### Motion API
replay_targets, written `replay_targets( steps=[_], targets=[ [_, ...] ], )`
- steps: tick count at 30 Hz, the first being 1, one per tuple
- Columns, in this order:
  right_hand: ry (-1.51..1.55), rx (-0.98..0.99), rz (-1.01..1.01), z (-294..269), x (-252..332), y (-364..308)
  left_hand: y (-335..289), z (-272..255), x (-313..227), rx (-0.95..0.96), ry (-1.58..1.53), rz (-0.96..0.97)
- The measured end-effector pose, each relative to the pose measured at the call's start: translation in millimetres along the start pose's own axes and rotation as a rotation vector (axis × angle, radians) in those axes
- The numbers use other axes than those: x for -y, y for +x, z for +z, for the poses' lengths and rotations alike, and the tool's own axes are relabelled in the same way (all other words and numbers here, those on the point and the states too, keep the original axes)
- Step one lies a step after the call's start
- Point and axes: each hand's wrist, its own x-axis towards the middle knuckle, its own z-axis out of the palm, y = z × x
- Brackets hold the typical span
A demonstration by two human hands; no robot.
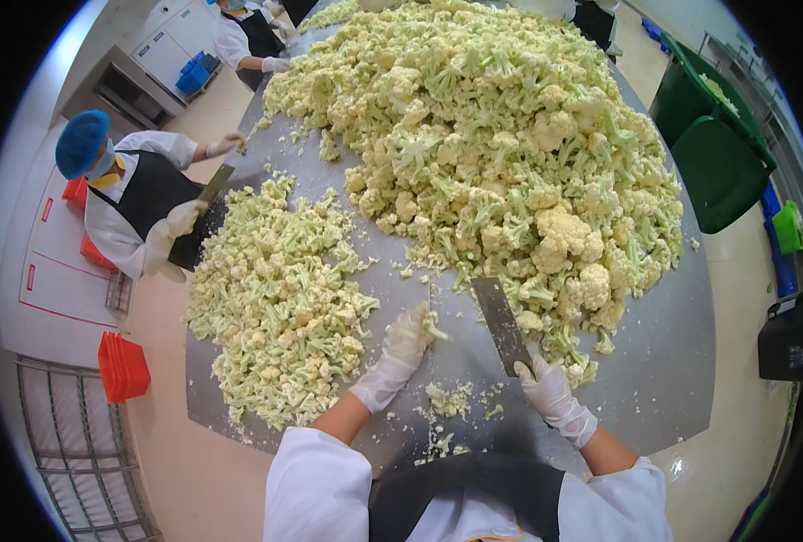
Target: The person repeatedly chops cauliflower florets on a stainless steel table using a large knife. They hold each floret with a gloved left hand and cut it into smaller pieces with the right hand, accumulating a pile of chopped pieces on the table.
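My gloved left hand [405,350] is closed around a small cauliflower floret [434,327] above the steel table. In my gloved right hand [549,394] is a cleaver [501,323], its broad blade pointing away from me and toward the left, beside the large heap of cauliflower [510,172]. That heap fills the far and right part of the table. To the left of my left hand lies a lower pile of cut florets [280,303]. Several loose pieces [449,399] and crumbs are scattered on the metal between my hands.
Across the left pile, a co-worker [149,194] in a blue cap holds a cleaver [214,183]. Another person [250,41] stands at the far left edge. A green bin [713,135] is at the right, and stacked red baskets [122,368] sit on the left floor.
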Motion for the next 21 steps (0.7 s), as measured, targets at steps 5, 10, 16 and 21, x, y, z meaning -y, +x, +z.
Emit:
replay_targets(
  steps=[5,10,16,21],
  targets=[
    [-0.253,0.227,-0.064,6,14,-7,-48,7,-17,-0.249,0.32,-0.013],
    [-0.34,0.43,-0.057,11,29,-10,-55,11,-31,-0.288,0.158,-0.211],
    [-0.288,0.589,0.082,19,48,2,-54,15,-28,-0.277,0.206,-0.193],
    [-0.07,0.764,0.265,31,49,25,-48,8,-28,-0.22,0.254,-0.282]
  ],
)
